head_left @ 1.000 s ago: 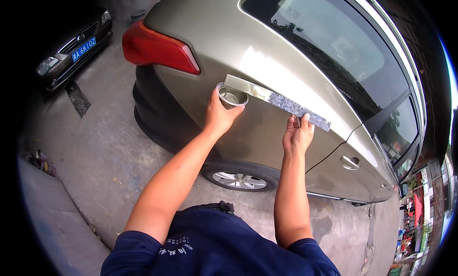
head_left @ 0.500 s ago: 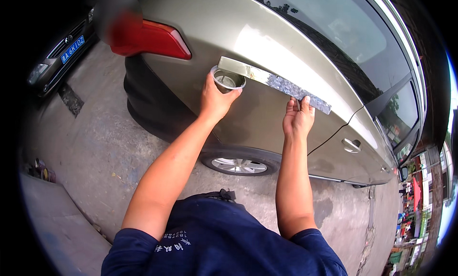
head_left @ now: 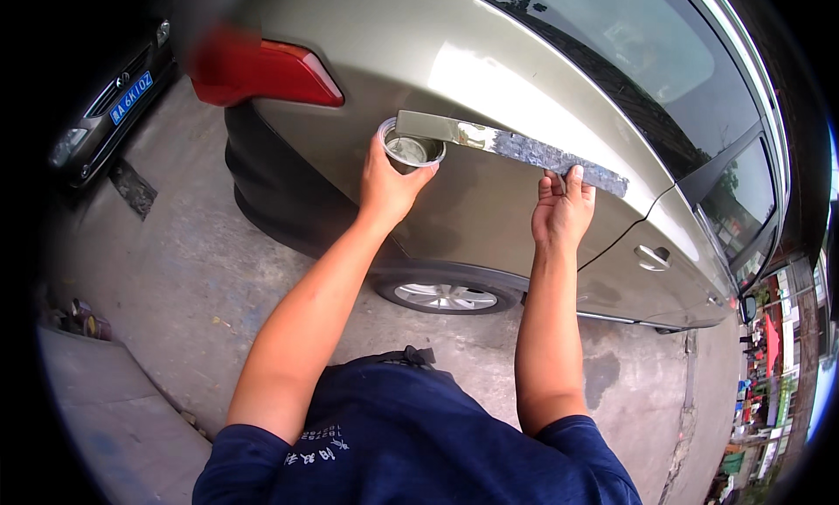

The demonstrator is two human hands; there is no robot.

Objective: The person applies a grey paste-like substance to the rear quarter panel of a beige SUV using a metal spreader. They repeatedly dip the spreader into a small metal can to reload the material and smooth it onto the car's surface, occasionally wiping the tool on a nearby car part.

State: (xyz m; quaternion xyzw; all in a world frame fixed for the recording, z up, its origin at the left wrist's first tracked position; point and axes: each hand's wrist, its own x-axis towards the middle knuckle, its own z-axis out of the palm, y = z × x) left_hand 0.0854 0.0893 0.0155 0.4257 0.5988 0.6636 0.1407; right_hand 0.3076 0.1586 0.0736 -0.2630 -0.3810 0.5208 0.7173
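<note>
My left hand (head_left: 391, 186) is closed round a clear plastic cup (head_left: 412, 160) with grey-green liquid inside, held in front of the rear side panel of a champagne-grey car (head_left: 463, 208). A long flat strip (head_left: 524, 151) slants gently across the panel, its left end over the cup's rim. That end is smooth grey-green; the right part is mottled blue-grey with a pale patch between. My right hand (head_left: 564, 199) grips the strip from below near its right end, thumb on its face. Whether the strip touches the cup or the car I cannot tell.
The car's red tail light (head_left: 301, 77) is partly blurred; its wheel (head_left: 446, 297) and door handle (head_left: 651, 259) are lower. A dark car (head_left: 109, 103) stands at upper left, cans (head_left: 87, 321) and a grey slab (head_left: 114, 374) at lower left, a street with stalls (head_left: 769, 348) at far right.
The view has shifted, so car and hands appear higher in the picture. My right hand has moved rightward, and the strip lies more level. My left hand still holds the cup near its end.
</note>
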